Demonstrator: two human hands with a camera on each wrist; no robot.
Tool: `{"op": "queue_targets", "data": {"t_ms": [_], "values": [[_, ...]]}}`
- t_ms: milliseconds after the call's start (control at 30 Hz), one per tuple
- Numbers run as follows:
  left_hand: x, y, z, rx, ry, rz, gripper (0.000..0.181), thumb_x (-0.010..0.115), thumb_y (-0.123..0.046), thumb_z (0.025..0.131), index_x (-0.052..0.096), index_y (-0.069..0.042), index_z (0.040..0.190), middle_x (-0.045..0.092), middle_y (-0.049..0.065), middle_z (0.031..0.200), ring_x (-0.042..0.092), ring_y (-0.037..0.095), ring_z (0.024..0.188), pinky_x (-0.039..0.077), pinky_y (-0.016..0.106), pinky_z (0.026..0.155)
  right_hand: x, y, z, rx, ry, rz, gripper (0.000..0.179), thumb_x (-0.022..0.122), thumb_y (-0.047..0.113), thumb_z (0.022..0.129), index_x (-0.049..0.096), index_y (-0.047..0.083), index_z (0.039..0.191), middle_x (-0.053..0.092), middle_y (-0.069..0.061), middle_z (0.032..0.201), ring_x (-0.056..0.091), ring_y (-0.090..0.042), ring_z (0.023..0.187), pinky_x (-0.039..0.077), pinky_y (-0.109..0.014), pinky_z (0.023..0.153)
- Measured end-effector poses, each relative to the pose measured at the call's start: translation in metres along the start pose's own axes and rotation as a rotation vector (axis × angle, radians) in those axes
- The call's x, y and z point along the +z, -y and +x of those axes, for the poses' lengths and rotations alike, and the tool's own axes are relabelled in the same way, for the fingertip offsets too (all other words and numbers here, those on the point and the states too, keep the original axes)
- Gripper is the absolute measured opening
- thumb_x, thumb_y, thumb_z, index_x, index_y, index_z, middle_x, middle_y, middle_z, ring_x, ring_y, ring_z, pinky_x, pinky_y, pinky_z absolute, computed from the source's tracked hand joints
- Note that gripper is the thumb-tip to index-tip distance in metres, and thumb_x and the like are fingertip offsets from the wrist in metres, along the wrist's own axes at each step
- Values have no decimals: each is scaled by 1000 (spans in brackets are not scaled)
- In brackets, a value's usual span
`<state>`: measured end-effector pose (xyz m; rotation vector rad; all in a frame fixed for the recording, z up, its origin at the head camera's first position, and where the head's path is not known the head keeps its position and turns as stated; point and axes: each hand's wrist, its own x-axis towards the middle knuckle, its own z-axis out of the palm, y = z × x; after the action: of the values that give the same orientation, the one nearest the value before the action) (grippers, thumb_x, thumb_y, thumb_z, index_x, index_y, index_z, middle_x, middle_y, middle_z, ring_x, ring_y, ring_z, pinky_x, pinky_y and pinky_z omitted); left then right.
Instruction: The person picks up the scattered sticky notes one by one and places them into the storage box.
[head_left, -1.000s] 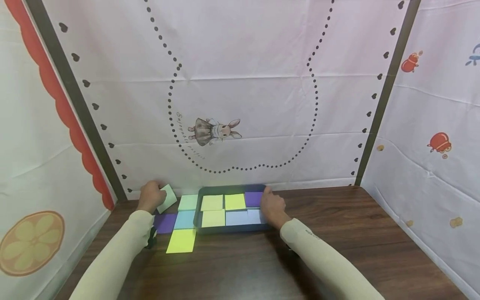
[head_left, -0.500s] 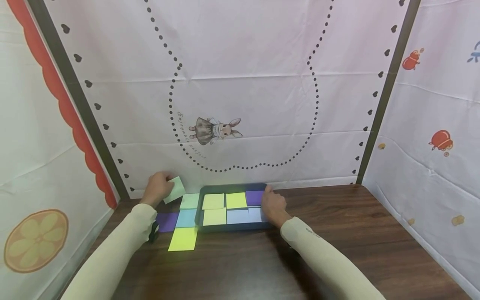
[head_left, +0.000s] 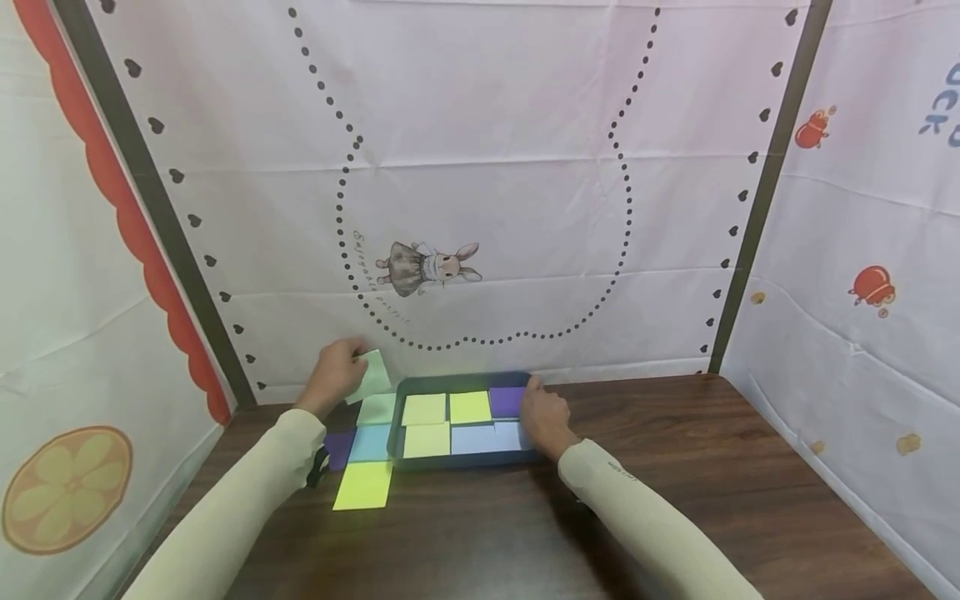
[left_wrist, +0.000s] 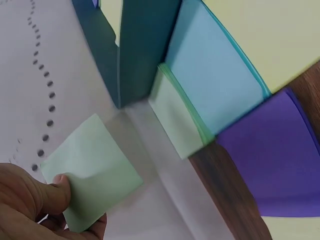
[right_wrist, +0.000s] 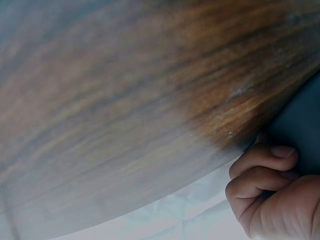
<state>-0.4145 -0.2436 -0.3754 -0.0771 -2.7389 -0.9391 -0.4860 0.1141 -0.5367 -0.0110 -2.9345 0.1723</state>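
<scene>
My left hand (head_left: 333, 377) pinches a pale green sticky note (head_left: 372, 379) near the back wall, above the table's far edge. In the left wrist view the thumb lies on the note's face. Just below it sits a pale green sticky-note pad (head_left: 377, 409), beside the left wall of a dark blue tray (head_left: 465, 459). My right hand (head_left: 546, 417) grips the tray's right side; the right wrist view shows its fingers curled over the rim. Inside the tray lie pale yellow notes (head_left: 426, 441), a bright yellow one (head_left: 470, 407), a purple one (head_left: 507, 402) and light blue ones (head_left: 473, 440).
Left of the tray, a blue pad (head_left: 371, 443), a purple pad (head_left: 339, 448) and a bright yellow pad (head_left: 363, 486) lie on the brown wooden table (head_left: 465, 533). A printed white cloth wall (head_left: 525, 250) rises directly behind the table.
My left hand has moved right and slightly up with the pale green note, coming closer to the tray. The right hand stays on the tray's right side.
</scene>
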Motion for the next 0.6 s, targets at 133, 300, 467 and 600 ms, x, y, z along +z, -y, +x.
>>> {"op": "queue_targets", "data": {"t_ms": [133, 300, 467, 600], "values": [[6, -12, -1, 16, 24, -16, 23, 53, -1, 108, 71, 9, 119, 74, 24, 110, 64, 26, 88, 53, 33, 72, 1, 0, 0, -7, -8, -13, 17, 50, 13, 112, 50, 2, 124, 74, -15, 85, 77, -33, 73, 58, -45, 57], [12, -32, -4, 50, 52, -35, 26, 54, -2, 110, 72, 9, 127, 75, 26, 121, 68, 30, 97, 59, 40, 83, 4, -1, 0, -14, -18, -9, 18, 53, 14, 110, 50, 2, 124, 75, -16, 85, 78, -34, 75, 59, -46, 58], [18, -49, -7, 60, 99, -67, 28, 57, -4, 112, 71, 8, 133, 74, 26, 129, 70, 32, 107, 62, 48, 95, -5, 2, -7, -10, -14, 15, 21, 53, 11, 108, 49, 0, 126, 78, -21, 90, 80, -39, 81, 63, -50, 65], [24, -57, -12, 74, 142, -60, 26, 61, -4, 110, 72, 5, 131, 75, 24, 127, 70, 32, 107, 62, 49, 96, -11, 4, -11, -12, -3, 23, 22, 53, 10, 107, 49, -1, 126, 78, -22, 90, 79, -40, 81, 63, -51, 66]]}}
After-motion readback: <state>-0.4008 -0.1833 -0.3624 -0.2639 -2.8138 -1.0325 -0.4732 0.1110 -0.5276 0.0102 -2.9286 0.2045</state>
